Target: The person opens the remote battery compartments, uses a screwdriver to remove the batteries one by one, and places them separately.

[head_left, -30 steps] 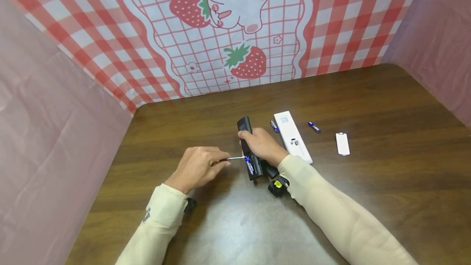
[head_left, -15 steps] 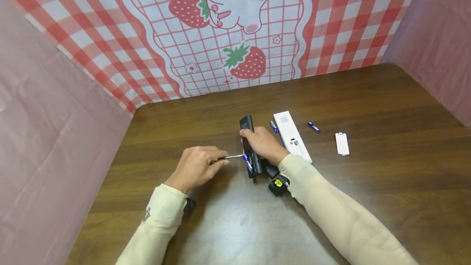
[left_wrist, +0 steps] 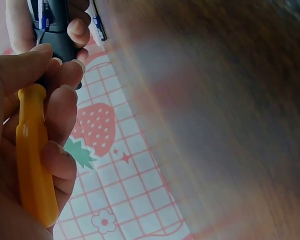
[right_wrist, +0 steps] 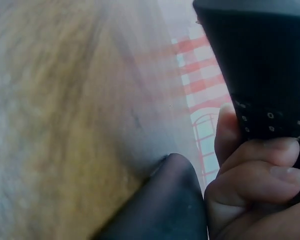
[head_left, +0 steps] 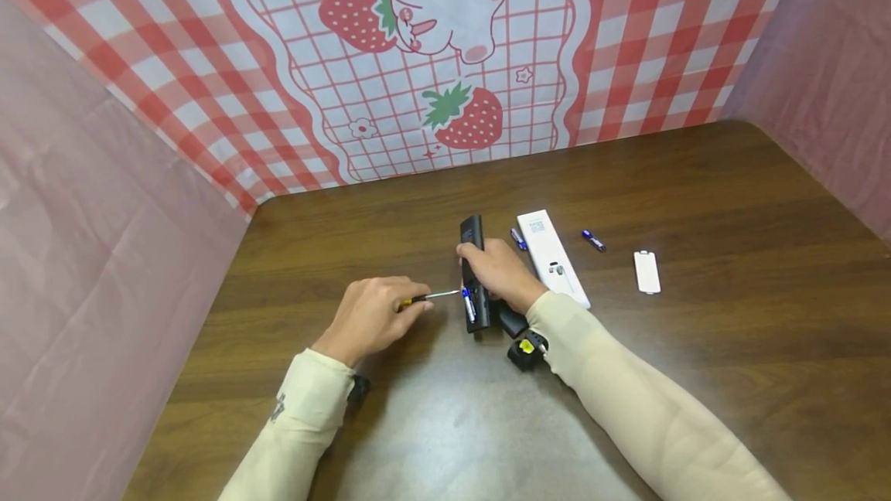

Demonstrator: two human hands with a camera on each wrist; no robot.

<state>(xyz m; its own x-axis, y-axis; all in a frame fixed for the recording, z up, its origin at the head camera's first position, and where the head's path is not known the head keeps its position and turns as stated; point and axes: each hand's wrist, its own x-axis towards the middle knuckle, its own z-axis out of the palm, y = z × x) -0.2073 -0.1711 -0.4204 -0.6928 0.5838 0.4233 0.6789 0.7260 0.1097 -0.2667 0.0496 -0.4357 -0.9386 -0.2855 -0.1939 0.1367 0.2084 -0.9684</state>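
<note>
In the head view my left hand (head_left: 376, 315) grips a screwdriver (left_wrist: 35, 155) with a yellow handle. Its thin metal shaft points right, tip right at the upper end of a blue and white battery (head_left: 469, 305). That battery sits in the uncovered compartment of a black remote control (head_left: 473, 232). My right hand (head_left: 503, 273) holds the remote around its middle, thumb across the back. From the right wrist, the remote's keypad side (right_wrist: 270, 115) shows, with curled fingers over the keys.
Right of the hands lies a white remote (head_left: 550, 246), its battery compartment uncovered. Loose batteries lie on either side of it, one left (head_left: 518, 239) and one right (head_left: 594, 240). A white battery cover (head_left: 647, 272) is farther right. A dark rounded object (head_left: 513, 321) shows below my right hand.
The remote has shifted slightly away and right in my right hand, turning straighter. The screwdriver tip stays by the battery's upper end, and more of its dark and yellow handle shows. My left hand barely moved.
</note>
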